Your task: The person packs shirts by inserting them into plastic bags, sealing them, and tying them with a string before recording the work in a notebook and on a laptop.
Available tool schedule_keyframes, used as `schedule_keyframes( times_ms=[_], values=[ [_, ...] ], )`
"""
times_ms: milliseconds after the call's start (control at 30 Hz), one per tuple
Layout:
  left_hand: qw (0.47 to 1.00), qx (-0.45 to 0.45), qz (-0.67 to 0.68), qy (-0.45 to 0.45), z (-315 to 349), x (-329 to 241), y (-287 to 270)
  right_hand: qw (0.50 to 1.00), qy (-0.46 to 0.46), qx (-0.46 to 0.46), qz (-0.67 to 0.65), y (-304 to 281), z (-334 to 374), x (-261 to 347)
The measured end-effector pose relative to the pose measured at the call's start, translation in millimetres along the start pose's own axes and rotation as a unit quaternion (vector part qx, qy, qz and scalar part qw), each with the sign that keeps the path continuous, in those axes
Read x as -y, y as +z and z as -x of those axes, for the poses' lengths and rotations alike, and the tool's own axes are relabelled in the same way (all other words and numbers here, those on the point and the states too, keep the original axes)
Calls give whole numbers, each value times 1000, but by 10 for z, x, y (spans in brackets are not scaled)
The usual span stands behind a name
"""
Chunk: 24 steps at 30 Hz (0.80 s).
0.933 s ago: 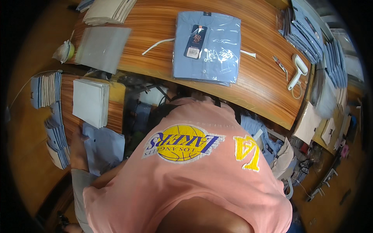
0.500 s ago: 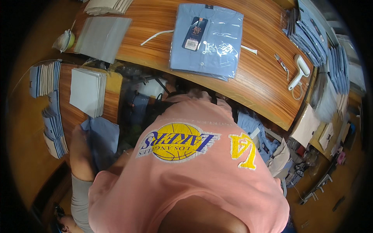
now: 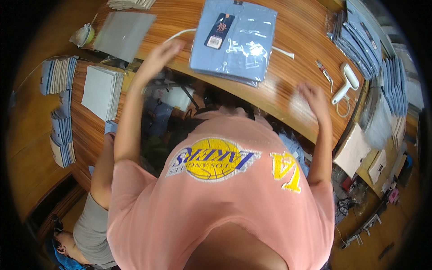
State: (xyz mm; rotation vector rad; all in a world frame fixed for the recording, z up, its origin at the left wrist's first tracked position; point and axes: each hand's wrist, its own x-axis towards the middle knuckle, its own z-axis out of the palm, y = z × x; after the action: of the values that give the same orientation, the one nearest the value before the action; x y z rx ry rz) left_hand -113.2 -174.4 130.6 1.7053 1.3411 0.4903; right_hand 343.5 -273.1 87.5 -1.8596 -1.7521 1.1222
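A folded light-blue shirt in clear plastic, with a dark hang tag, lies buttons up on the wooden table. It seems to rest on more packed pieces. A white strap sticks out at its left, another white end at its right. My left hand is over the table's near edge, left of the shirt, fingers stretched toward it and holding nothing. To the shirt's right, my right hand hovers above the table, fingers loosely bent and slightly blurred, with nothing visible in them. Neither hand touches the shirt.
A lint roller and small snips lie at the right. Beyond them are stacks of packed blue shirts. Clear bags and a pile of white sheets lie at the left. Another person's arm is at lower left.
Both my arms, out of sight before, have come up over the table on either side of the shirt. The person at lower left has moved, and the blue cloth there is now mostly hidden.
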Motion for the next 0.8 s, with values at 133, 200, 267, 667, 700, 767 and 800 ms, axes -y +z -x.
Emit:
schedule_keyframes(
  times_ms=[133, 200, 267, 667, 700, 767, 800],
  values=[
    [967, 2, 228, -115, -553, 185, 422, 990, -63, -21, -123, 544, -630, 394],
    [914, 46, 355, -194, -604, 439, 479, 961, -84, -33, -261, 869, -658, 465],
    [911, 23, 394, -117, -458, 604, 592, 927, -98, -61, -356, 1179, -580, 374],
    [994, -93, 9, 59, 148, 1029, 1070, 957, -99, -227, -149, 1811, -258, 368],
    [994, -91, 37, 56, 141, 1057, 1058, 959, -93, -228, -141, 1832, -260, 357],
    [991, -85, 94, 51, 108, 1105, 1044, 955, -95, -239, -149, 1845, -291, 322],
    [987, -103, 96, 76, 96, 1132, 1039, 957, -92, -233, -148, 1843, -292, 344]
  ],
)
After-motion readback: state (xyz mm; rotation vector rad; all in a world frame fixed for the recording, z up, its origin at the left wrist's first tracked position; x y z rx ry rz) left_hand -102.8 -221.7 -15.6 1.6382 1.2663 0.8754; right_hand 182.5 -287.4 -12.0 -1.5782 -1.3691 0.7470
